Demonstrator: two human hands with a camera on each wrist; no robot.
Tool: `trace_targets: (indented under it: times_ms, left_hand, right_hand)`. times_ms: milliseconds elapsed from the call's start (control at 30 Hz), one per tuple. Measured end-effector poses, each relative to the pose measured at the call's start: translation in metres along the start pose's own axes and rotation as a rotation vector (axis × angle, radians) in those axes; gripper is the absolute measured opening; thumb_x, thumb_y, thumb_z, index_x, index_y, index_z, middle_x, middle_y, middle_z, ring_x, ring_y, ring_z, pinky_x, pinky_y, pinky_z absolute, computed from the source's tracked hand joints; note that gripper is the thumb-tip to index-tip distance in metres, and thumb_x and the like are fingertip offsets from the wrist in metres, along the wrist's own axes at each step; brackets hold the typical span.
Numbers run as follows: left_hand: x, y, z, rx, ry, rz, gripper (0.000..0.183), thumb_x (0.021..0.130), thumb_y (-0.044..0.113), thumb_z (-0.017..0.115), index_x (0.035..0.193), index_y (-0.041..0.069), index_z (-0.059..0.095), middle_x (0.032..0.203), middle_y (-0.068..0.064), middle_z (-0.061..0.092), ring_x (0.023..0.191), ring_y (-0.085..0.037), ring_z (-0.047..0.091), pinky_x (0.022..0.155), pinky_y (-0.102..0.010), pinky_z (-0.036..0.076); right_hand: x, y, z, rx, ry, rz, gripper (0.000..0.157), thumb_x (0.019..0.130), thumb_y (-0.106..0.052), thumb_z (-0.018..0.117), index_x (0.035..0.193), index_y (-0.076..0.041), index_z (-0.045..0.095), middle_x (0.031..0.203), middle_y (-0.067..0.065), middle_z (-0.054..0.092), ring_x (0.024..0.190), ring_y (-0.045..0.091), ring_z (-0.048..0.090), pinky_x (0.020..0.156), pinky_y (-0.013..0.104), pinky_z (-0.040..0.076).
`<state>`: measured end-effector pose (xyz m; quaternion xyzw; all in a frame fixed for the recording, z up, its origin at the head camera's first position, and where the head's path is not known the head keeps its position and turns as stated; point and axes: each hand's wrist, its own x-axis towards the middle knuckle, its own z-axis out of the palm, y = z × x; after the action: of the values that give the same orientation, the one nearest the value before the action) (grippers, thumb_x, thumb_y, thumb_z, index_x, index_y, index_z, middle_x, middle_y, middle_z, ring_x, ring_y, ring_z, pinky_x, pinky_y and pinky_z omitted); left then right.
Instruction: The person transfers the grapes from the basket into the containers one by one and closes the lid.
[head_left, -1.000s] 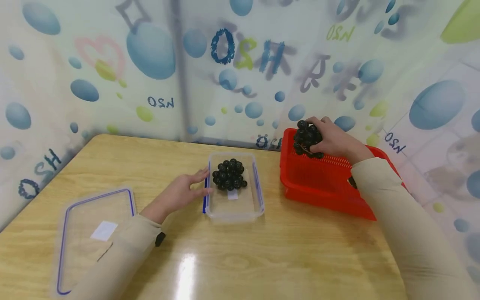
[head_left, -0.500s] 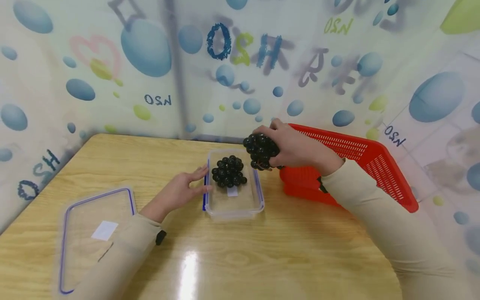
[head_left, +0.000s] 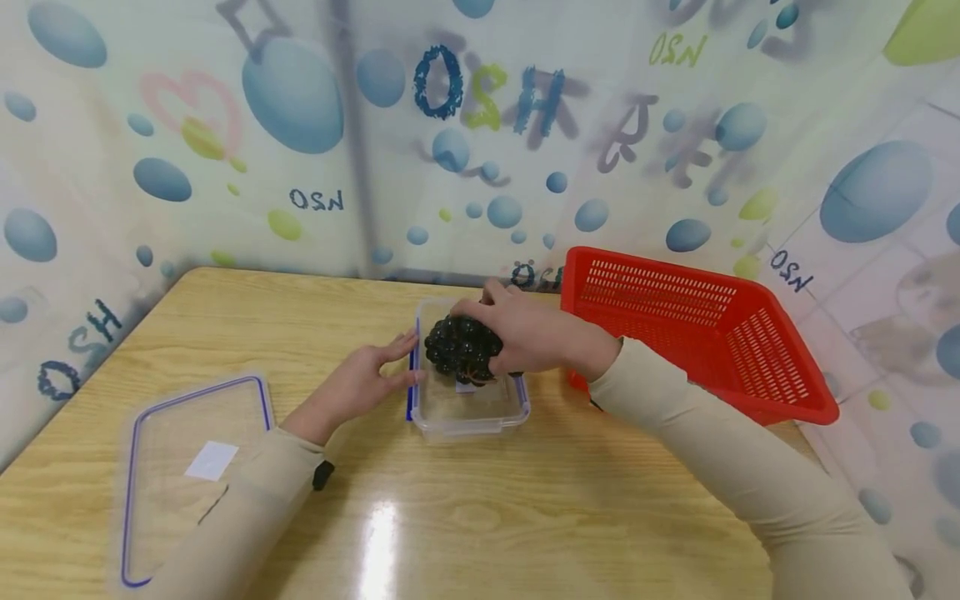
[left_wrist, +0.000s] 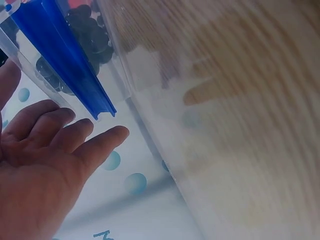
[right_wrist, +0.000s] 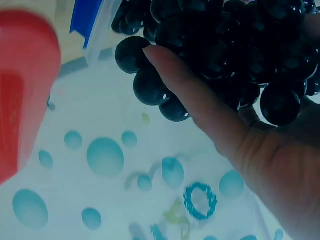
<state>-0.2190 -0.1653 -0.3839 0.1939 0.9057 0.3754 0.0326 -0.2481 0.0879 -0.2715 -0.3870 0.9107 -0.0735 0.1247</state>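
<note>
The step in hand looks to be setting a bunch of black grapes (head_left: 480, 354) down into a clear plastic food container (head_left: 468, 427). The right hand (head_left: 528, 333) has its grip curled firmly round that bunch, thumb on the near side and fingers over the top, reaching across the container's rim from 3 o'clock. The next move would seem to call for lowering the bunch softly, then easing the grip apart without squashing berries.

The left hand (head_left: 360, 383) lies at the container's 9 o'clock side, fingers fairly straight and holding nothing, just beside the blue clip flap (left_wrist: 65, 55); whether a fingertip touches the wall is hard to judge.

Inside the container, a second bunch (left_wrist: 90, 35) appears to lie under the held one, though the dark berries merge from above. At 3 o'clock from the container stands a red slotted basket (head_left: 656, 292), partly hidden by the right sleeve (head_left: 697, 417). At 8 o'clock, a clear blue-sealed lid (head_left: 168, 433) with a white label (head_left: 212, 461) lies flat on the wooden tabletop (head_left: 465, 533).
</note>
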Motion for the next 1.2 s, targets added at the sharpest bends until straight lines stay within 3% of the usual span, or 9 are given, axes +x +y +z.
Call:
trace_targets:
  times_ms: [267, 400, 700, 900, 1033, 1200]
  left_hand:
    - [0.000, 0.001, 0.001, -0.007, -0.005, -0.001, 0.065, 0.097, 0.031, 0.064, 0.148, 0.000, 0.038, 0.155, -0.013, 0.030, 0.139, -0.036, 0.030, 0.111, -0.052, 0.028]
    - [0.000, 0.002, 0.001, -0.002, -0.002, -0.009, 0.065, 0.097, 0.032, 0.064, 0.149, 0.002, 0.038, 0.155, -0.012, 0.030, 0.139, -0.036, 0.030, 0.112, -0.051, 0.027]
    - [0.000, 0.002, 0.000, -0.003, 0.002, -0.011, 0.063, 0.098, 0.029, 0.064, 0.148, 0.001, 0.039, 0.154, -0.013, 0.031, 0.138, -0.035, 0.032, 0.112, -0.050, 0.026]
    - [0.000, 0.002, 0.001, -0.011, -0.010, -0.027, 0.063, 0.098, 0.032, 0.063, 0.149, 0.004, 0.038, 0.155, -0.011, 0.029, 0.139, -0.035, 0.031, 0.112, -0.051, 0.026]
    - [0.000, 0.001, 0.001, -0.011, -0.010, -0.037, 0.065, 0.098, 0.036, 0.062, 0.149, 0.005, 0.038, 0.156, -0.006, 0.028, 0.139, -0.034, 0.030, 0.112, -0.051, 0.026]
    - [0.000, 0.001, 0.001, -0.014, -0.011, -0.042, 0.065, 0.097, 0.036, 0.063, 0.149, 0.004, 0.038, 0.156, -0.007, 0.028, 0.139, -0.035, 0.030, 0.112, -0.051, 0.026]
  right_hand:
    - [0.006, -0.001, 0.026, -0.008, -0.030, 0.058, 0.071, 0.086, -0.021, 0.077, 0.147, -0.030, 0.043, 0.129, 0.009, 0.042, 0.115, 0.024, 0.041, 0.087, 0.037, 0.053]
    - [0.001, 0.001, 0.034, -0.030, 0.041, 0.061, 0.069, 0.087, -0.024, 0.077, 0.148, -0.029, 0.045, 0.130, 0.008, 0.043, 0.116, 0.024, 0.041, 0.088, 0.037, 0.053]
    - [-0.007, 0.003, 0.069, -0.251, 0.225, -0.001, 0.085, 0.086, -0.044, 0.074, 0.157, -0.028, 0.029, 0.141, 0.015, 0.041, 0.128, 0.031, 0.038, 0.077, 0.037, 0.058]
    - [-0.009, 0.003, 0.087, -0.348, 0.249, -0.007, 0.079, 0.093, -0.063, 0.047, 0.159, -0.029, 0.019, 0.148, 0.014, 0.037, 0.133, 0.031, 0.039, 0.090, 0.046, 0.053]
    - [-0.014, 0.003, 0.097, -0.294, 0.265, -0.039, 0.064, 0.103, -0.054, 0.036, 0.159, -0.028, 0.017, 0.154, 0.012, 0.033, 0.136, 0.031, 0.036, 0.099, 0.052, 0.045]
    - [-0.019, 0.006, 0.109, -0.199, 0.419, -0.141, 0.059, 0.102, -0.032, 0.056, 0.155, -0.022, 0.033, 0.151, 0.010, 0.040, 0.132, 0.028, 0.041, 0.099, 0.054, 0.044]
